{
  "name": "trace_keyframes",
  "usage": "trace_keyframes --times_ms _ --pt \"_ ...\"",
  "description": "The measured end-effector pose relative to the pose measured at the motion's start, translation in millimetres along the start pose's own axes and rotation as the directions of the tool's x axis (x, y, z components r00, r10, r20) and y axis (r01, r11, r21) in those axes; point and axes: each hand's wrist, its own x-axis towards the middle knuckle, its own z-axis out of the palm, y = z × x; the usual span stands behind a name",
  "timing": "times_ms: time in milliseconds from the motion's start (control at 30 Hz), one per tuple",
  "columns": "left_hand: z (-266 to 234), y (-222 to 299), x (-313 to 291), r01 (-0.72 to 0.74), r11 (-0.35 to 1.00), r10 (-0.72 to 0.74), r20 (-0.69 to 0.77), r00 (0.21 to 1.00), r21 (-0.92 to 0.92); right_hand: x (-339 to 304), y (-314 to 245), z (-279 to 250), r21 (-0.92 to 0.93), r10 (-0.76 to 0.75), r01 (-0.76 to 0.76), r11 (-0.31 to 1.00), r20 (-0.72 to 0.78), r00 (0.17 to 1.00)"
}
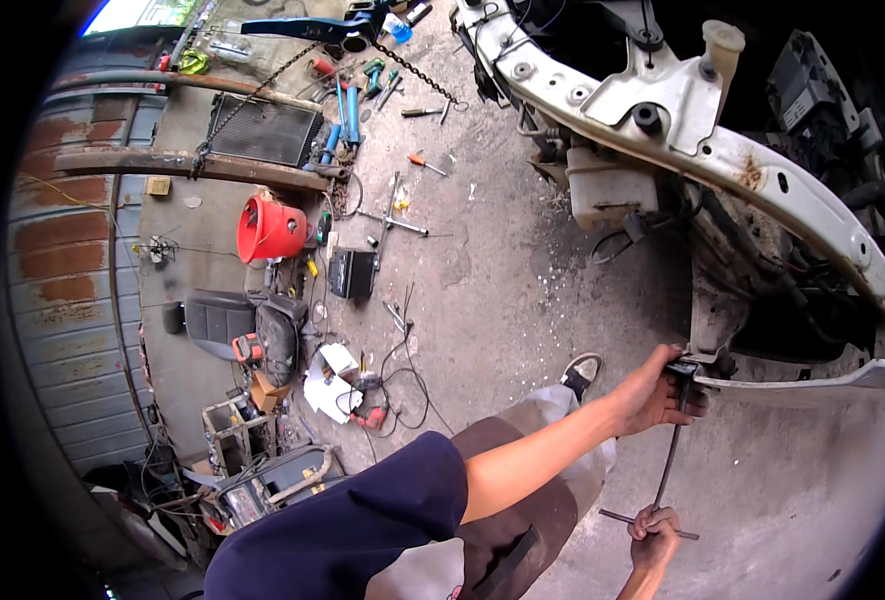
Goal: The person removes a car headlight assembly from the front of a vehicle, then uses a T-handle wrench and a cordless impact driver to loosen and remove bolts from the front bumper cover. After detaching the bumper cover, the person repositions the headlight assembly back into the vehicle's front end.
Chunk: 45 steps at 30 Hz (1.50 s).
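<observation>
A white car body frame (763,175) fills the right, its engine bay exposed. At its near end, a metal flange (708,357) meets a small black clamp-like piece (681,369). My left hand (653,393) is closed around that piece, thumb up by the flange and fingers behind the rod. From there a long dark rod (670,465) runs down to a thin crossbar (618,516), forming a T-handle. My right hand (655,535) is wrapped around the junction of rod and crossbar. Exactly how the black piece sits on the flange is hidden by my fingers.
A white plastic tank (611,187) hangs under the frame. Across the floor at left lie a red bucket (271,228), a black battery (353,273), a cross wrench (393,220), a car seat (228,322), papers (331,385) and cables. A chain (413,70) hangs beyond.
</observation>
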Motion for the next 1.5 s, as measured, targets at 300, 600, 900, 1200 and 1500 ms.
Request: trace_keyframes --times_ms 300,600,900,1200,1500 --pt "-9.3 -0.6 6.4 0.007 1.0 -0.007 0.002 1.0 -0.029 -2.7 20.3 -0.2 -0.601 -0.498 0.521 0.606 0.224 0.838" --pt "2.8 6.0 -1.0 0.039 0.995 -0.042 0.027 0.999 0.093 0.9 74.1 22.0 -0.928 -0.737 0.354 -0.111 0.316 0.597" --pt "2.1 1.2 6.0 0.073 0.988 -0.069 -0.032 0.997 0.138 -47.5 82.6 2.6 -0.372 -0.489 0.369 0.852 -0.312 0.815" --pt "0.7 -0.1 5.4 0.051 0.998 -0.05 -0.038 0.998 0.03 5.5 80.4 8.9 0.681 -0.325 0.078 0.728 0.243 0.914" --pt "0.1 -2.8 2.4 0.021 1.0 -0.021 -0.022 1.0 0.009 5.8 47.6 -5.2 0.163 -0.373 0.338 0.927 0.297 0.879"
